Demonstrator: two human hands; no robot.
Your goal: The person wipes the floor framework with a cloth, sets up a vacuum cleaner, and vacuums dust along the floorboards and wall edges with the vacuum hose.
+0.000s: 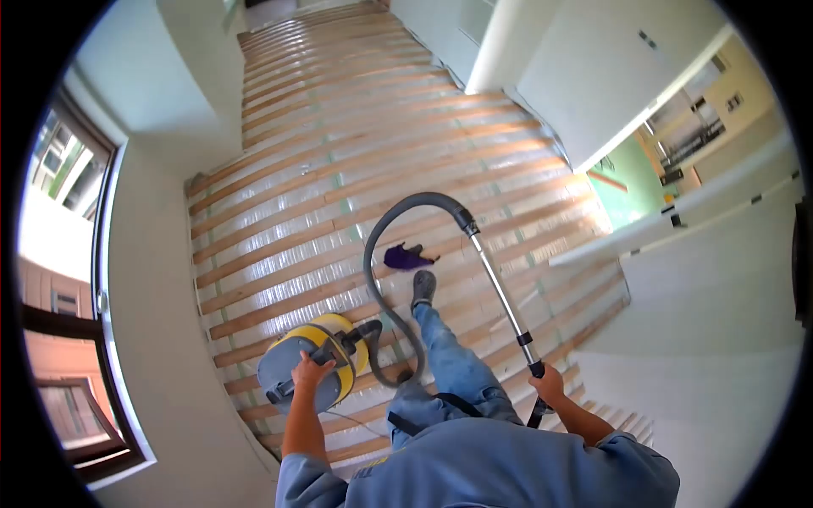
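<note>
My left hand (312,371) is closed round the top handle of a yellow and grey canister vacuum cleaner (278,366), which is beside my left leg. A ribbed grey hose (370,245) leaves the canister and arches forward to a chrome vacuum wand (500,292). On my right side, my right hand (548,385) grips the black lower end of that wand. The wand's far end meets the hose at a black cuff. A dark purple cloth or glove (406,256) lies on the floor just ahead of my front shoe (424,288).
Wooden battens (279,258) run across the floor over shiny silver sheeting. A brown-framed window (63,326) is in the left wall. White walls and a round column (501,46) stand ahead to the right, near an opening onto a green floor (631,188).
</note>
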